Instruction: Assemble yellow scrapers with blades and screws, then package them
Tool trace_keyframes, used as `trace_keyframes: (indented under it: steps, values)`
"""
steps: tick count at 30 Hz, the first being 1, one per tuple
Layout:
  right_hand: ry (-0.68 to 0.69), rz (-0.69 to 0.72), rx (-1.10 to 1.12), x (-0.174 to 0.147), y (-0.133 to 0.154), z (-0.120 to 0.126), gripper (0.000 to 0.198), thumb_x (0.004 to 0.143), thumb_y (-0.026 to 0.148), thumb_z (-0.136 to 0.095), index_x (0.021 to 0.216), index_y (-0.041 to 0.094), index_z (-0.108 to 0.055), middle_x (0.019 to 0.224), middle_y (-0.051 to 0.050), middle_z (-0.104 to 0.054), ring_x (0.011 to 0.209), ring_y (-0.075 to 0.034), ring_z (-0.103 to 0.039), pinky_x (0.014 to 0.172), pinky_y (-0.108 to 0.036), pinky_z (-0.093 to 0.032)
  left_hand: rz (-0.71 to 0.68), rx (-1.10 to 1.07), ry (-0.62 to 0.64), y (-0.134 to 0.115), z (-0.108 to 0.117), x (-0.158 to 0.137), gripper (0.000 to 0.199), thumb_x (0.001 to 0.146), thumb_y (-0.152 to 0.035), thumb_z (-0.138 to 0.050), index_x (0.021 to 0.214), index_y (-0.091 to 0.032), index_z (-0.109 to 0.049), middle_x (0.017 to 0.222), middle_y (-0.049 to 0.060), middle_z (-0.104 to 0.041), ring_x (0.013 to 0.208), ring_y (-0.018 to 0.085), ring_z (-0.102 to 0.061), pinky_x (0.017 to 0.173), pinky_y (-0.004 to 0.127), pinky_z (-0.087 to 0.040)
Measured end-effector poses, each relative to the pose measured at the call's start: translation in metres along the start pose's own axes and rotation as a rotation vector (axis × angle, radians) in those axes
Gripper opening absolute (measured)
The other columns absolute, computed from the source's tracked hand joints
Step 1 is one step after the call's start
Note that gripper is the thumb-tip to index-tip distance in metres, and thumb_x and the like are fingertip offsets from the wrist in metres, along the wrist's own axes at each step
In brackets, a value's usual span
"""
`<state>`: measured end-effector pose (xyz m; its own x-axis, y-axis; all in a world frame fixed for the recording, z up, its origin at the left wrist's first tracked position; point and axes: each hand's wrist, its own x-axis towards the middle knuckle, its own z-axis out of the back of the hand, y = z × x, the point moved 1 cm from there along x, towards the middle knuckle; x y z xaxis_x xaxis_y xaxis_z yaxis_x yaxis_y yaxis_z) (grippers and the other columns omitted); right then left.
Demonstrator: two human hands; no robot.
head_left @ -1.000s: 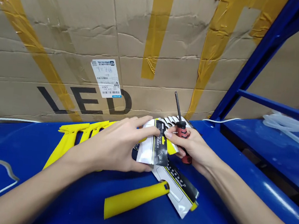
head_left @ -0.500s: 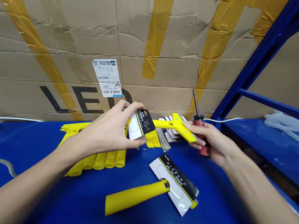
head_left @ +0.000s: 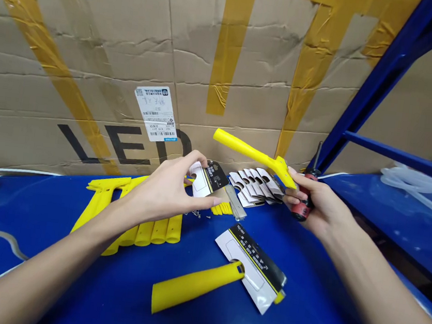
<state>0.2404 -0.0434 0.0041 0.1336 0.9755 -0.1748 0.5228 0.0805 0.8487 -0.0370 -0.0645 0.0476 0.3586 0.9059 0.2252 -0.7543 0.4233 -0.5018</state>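
Note:
My left hand [head_left: 169, 190] grips a black-and-white card sleeve [head_left: 203, 181] by its edges, fingers above and thumb below. In my right hand [head_left: 318, 202] are two things. A yellow scraper [head_left: 248, 149] is pinched at its head, its round handle pointing left and raised above the table. Tucked in the same hand is a screwdriver [head_left: 304, 200] with a red and black handle, its shank pointing up. Closer to me lies another yellow scraper [head_left: 197, 287] with a card sleeve [head_left: 253, 265] around its head end.
Several yellow scrapers [head_left: 153, 232] lie in a row under my left forearm. Behind the hands are metal blades [head_left: 236, 203], small yellow pieces [head_left: 221, 208], loose screws [head_left: 197, 213] and a fanned pile of card sleeves [head_left: 256, 185]. A large cardboard box [head_left: 195, 66] and blue rack post [head_left: 364, 95] stand behind.
The scraper in my right hand has come out of the card sleeve, moving up and right and tilting. The screwdriver moved right with it. My left hand keeps the sleeve.

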Motion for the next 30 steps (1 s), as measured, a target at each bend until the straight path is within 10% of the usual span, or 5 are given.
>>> trace_keyframes:
  steps: [15,23,30]
  values:
    - [-0.153,0.145,0.031,0.011,0.034,0.034,0.034,0.066,0.020,-0.088,0.071,0.019,-0.055,0.054,0.008,-0.042,0.040,-0.002,-0.030,0.033,-0.016,-0.032,-0.209,0.094,-0.025,-0.062,-0.067,0.092,0.064,0.079,-0.077,-0.055,0.110,-0.021,-0.051,0.079,0.005,-0.065,0.070,0.024,-0.059,0.060,0.034,-0.040]
    - [-0.159,0.140,0.056,0.013,0.038,0.039,0.032,0.067,0.018,-0.085,0.070,0.018,-0.054,0.056,0.008,-0.043,0.041,-0.001,-0.030,0.035,-0.015,-0.032,-0.353,0.372,0.017,-0.068,-0.122,0.123,0.063,0.084,-0.070,-0.054,0.113,-0.014,-0.062,0.112,0.020,-0.066,0.103,0.036,-0.060,0.089,0.048,-0.047]
    - [-0.092,0.118,-0.042,0.013,0.025,0.031,0.031,0.063,0.021,-0.088,0.073,0.017,-0.059,0.055,0.008,-0.042,0.040,-0.002,-0.030,0.035,-0.016,-0.032,-0.366,0.437,0.035,-0.054,-0.099,0.089,0.063,0.087,-0.061,-0.057,0.130,-0.016,-0.060,0.133,0.019,-0.058,0.114,0.037,-0.056,0.095,0.051,-0.047]
